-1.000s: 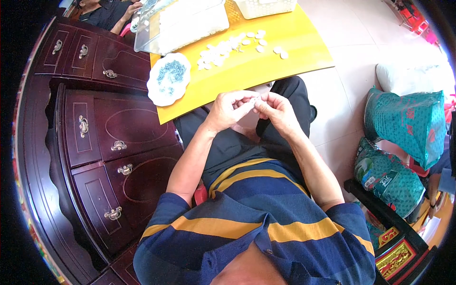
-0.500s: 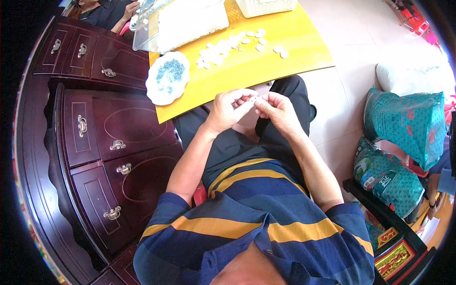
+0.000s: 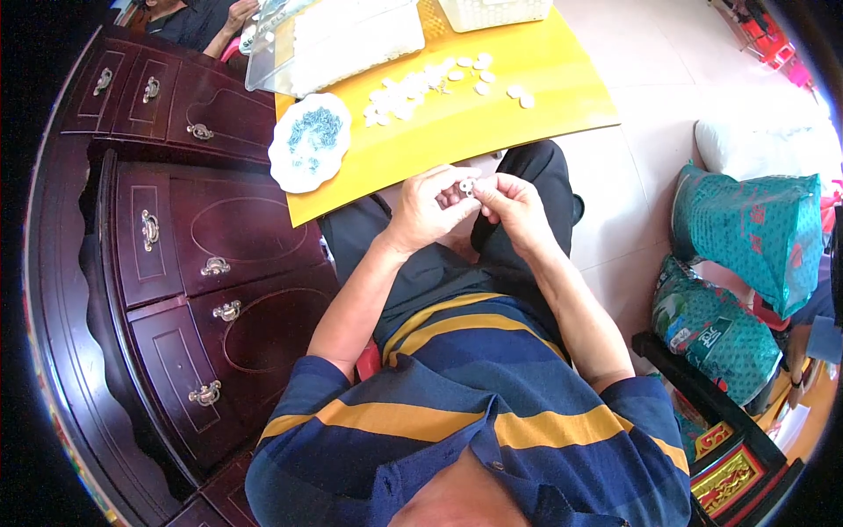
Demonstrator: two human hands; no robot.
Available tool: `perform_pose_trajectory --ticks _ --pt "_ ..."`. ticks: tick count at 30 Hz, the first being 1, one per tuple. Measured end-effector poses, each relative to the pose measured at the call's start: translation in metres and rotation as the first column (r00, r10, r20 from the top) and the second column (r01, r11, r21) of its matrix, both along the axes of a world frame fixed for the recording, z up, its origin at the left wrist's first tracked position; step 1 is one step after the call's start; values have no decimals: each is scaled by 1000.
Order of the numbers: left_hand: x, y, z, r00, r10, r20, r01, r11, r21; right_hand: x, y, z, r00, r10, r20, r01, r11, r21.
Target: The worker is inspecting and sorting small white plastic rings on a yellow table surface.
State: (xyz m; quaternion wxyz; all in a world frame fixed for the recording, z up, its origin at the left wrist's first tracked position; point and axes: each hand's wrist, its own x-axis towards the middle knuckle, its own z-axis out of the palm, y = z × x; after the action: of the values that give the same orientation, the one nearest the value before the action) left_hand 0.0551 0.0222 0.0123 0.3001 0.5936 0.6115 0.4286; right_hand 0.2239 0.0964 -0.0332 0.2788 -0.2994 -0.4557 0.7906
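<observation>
Above my lap, close to the near edge of the yellow table (image 3: 492, 114), my two hands meet. My left hand (image 3: 423, 209) has its fingers closed round a small round white piece with dark spots (image 3: 466, 186). Its exact kind is too small to make out. My right hand (image 3: 514, 206) pinches the same piece from the right with thumb and forefinger. A scalloped white dish (image 3: 283, 165) on the table's left side holds many small bluish-grey metal bits (image 3: 318, 129). Beyond my hands, loose white round pieces (image 3: 402, 98) lie scattered over the tabletop.
A clear plastic box with white contents (image 3: 356, 44) and a white basket (image 3: 492, 13) stand at the back. Dark wooden cabinets (image 3: 237, 228) line the left. Teal bags (image 3: 746, 237) sit on the right. Another person's hand (image 3: 241, 16) shows at the far left.
The small white piece has been turned, so its round face with dark spots now shows between my fingers. My hands have shifted only slightly.
</observation>
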Motion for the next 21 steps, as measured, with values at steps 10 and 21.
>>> perform_pose_trajectory --ticks 10,21 --pt "8 2 0 961 50 -271 -24 995 99 3 1 5 999 -35 -21 33 995 -96" --pt "10 4 3 900 4 -435 36 996 84 2 -1 6 999 -50 -20 48 992 -116"
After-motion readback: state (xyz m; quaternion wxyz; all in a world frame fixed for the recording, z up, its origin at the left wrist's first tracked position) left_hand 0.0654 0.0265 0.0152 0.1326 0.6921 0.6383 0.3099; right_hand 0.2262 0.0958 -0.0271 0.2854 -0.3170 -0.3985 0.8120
